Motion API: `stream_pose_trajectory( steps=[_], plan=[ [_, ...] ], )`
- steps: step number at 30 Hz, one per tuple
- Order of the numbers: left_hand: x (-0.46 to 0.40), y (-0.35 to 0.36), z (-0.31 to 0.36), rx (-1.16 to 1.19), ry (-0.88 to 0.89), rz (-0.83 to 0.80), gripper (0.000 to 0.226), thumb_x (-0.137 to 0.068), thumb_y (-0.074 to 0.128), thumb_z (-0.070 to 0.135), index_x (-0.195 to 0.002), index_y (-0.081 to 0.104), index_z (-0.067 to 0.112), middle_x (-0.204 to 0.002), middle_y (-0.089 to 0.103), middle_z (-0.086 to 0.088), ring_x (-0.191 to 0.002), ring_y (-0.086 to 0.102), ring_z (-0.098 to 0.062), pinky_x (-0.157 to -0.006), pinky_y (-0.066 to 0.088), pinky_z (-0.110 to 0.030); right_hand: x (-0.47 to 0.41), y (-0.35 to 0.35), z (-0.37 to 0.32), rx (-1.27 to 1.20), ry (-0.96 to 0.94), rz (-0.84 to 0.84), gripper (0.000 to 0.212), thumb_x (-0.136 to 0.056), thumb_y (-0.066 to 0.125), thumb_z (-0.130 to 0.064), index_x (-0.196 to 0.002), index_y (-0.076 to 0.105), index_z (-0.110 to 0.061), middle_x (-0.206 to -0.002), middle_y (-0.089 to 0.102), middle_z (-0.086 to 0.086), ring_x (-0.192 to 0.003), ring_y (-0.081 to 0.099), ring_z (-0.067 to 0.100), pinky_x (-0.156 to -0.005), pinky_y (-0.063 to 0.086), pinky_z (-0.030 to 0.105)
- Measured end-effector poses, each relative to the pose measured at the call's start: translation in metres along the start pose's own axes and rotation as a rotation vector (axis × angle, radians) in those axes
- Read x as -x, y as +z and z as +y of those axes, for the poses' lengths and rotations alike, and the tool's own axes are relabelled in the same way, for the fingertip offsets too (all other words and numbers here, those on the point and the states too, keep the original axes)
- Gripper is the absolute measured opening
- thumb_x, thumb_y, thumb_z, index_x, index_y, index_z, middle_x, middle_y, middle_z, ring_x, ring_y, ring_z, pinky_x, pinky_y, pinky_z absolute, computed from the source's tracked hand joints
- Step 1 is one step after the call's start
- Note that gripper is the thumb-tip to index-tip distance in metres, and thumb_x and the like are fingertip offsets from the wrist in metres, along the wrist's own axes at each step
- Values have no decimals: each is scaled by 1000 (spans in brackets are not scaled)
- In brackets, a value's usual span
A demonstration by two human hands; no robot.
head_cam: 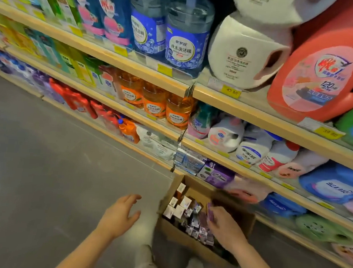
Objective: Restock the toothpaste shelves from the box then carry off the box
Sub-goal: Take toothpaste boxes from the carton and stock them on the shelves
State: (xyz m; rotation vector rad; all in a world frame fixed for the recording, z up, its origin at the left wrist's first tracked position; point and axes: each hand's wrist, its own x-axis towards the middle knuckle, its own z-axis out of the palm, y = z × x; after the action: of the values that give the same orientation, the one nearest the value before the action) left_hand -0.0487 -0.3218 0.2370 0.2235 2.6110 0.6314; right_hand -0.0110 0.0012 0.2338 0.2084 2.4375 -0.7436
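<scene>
box (183, 239) sits right of centre, cartons upright | my right hand (225, 228) over it, pinching a purple carton (209, 210) | left hand (121, 212) spread, beside it

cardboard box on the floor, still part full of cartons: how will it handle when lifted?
The cardboard box probably lifts stiffly, since its walls look straight. Its load sits toward the side near the right hand, so it may tilt that way. The upright toothpaste cartons stand loose, so they will likely topple or slide.

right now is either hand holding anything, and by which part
The right hand pinches a purple toothpaste carton by its upper end, over the cardboard box. The left hand holds nothing.
</scene>
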Motion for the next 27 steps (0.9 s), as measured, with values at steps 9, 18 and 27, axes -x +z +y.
stream_pose_trajectory(
  steps=[9,18,27],
  plan=[
    [-92,143,-47,48,42,-172,57,-82,33,49,-130,46,23,-127,48,3,-114,51,-17,-89,41,-24,-134,97,54,102,-62,-88,46,-97,44,-30,-141,36,-23,-148,31,-5,-136,31,12,-106,29,21],
    [-187,313,-91,-5,80,-236,63,-75,61,26,-136,45,16,-131,50,-7,-113,52,-29,-87,51,-35,-290,220,114,285,-232,-60,51,-91,51,-14,-141,41,-18,-153,26,4,-139,26,25,-115,24,40],
    [-169,371,-49,45,11,-386,71,-89,55,33,-148,14,29,-156,-1,9,-143,9,-17,-113,24,-30,-263,240,183,204,-160,-91,57,-90,42,-3,-141,38,-29,-154,21,-7,-139,24,20,-113,25,33]
  ],
)
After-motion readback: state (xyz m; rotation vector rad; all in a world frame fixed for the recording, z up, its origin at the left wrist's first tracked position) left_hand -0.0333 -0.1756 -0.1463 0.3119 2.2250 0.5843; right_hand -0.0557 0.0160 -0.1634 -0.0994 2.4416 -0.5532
